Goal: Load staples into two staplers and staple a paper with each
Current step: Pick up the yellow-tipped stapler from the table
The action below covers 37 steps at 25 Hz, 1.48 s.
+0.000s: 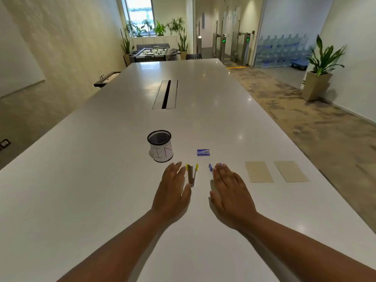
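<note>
A yellow-tipped stapler [191, 175] lies opened up on the white table [101, 180], just right of my left hand [173, 190], which is flat with straight fingers. A blue stapler [210, 167] is mostly hidden under my right hand [230, 190], also flat with straight fingers. A small blue box of staples [203, 152] sits beyond the staplers. Two tan paper slips, one [258, 171] nearer and one [291, 171] farther right, lie flat to the right of my right hand.
A black mesh pen cup [160, 146] with a white paper label stands left of the staple box. A cable slot [165, 94] runs down the table's middle. The table's right edge drops to carpeted floor with a potted plant [319, 74].
</note>
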Each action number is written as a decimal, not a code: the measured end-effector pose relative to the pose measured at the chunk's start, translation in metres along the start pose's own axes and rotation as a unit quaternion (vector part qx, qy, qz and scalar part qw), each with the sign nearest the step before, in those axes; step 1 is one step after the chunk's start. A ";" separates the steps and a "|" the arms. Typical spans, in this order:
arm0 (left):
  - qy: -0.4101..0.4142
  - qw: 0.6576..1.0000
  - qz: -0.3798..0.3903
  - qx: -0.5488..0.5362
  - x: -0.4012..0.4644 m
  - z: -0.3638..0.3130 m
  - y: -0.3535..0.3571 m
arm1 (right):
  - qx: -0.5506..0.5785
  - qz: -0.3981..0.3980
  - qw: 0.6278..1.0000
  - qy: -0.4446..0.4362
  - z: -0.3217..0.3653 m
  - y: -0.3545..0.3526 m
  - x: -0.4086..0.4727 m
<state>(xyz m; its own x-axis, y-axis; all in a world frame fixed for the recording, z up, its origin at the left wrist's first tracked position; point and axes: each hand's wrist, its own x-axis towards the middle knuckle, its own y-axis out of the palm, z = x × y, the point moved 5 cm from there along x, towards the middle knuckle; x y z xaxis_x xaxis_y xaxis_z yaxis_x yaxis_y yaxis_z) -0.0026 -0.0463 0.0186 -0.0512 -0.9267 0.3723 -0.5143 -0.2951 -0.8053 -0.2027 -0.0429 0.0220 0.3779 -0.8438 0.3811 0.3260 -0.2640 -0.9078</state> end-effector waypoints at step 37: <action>-0.239 0.900 -0.023 -0.363 0.005 0.050 0.013 | 0.234 0.023 0.960 0.149 0.044 0.052 0.060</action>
<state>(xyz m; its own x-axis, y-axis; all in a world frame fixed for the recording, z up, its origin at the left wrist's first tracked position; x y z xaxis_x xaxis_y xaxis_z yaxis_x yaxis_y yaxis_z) 0.0334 -0.0666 -0.0128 0.2692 -0.9629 0.0169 -0.9394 -0.2664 -0.2160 -0.1251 -0.0869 0.0051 0.1590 -0.9644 0.2113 0.6947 -0.0428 -0.7180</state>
